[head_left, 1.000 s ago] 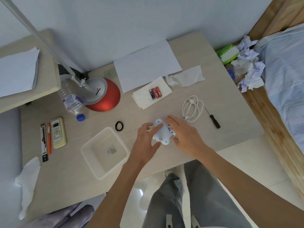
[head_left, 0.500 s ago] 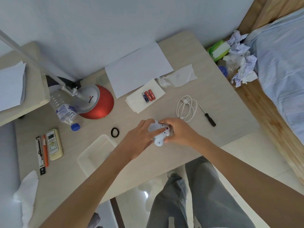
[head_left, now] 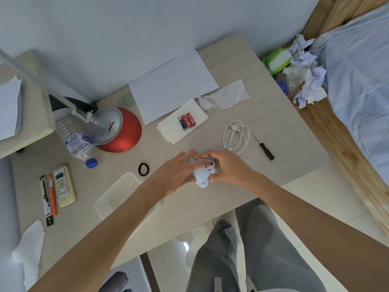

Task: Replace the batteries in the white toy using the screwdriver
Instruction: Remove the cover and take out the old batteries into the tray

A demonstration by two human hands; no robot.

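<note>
The white toy sits between both hands above the desk's middle, its underside with small dark holes turned up. My left hand grips its left side with curled fingers. My right hand curls round its right side, fingertips on the top end. A small screwdriver with a black handle lies to the right on the desk, untouched. Three batteries, two red and one blue, lie on a folded white tissue behind the hands.
A coiled white cable lies just behind my right hand. A clear plastic tray is under my left forearm, a black hair tie beside it. A red lamp base, bottle and remote sit left. The desk edge is near.
Both hands went from resting on the toy on the desk to closing round it and lifting it slightly; the camera view shifted left.
</note>
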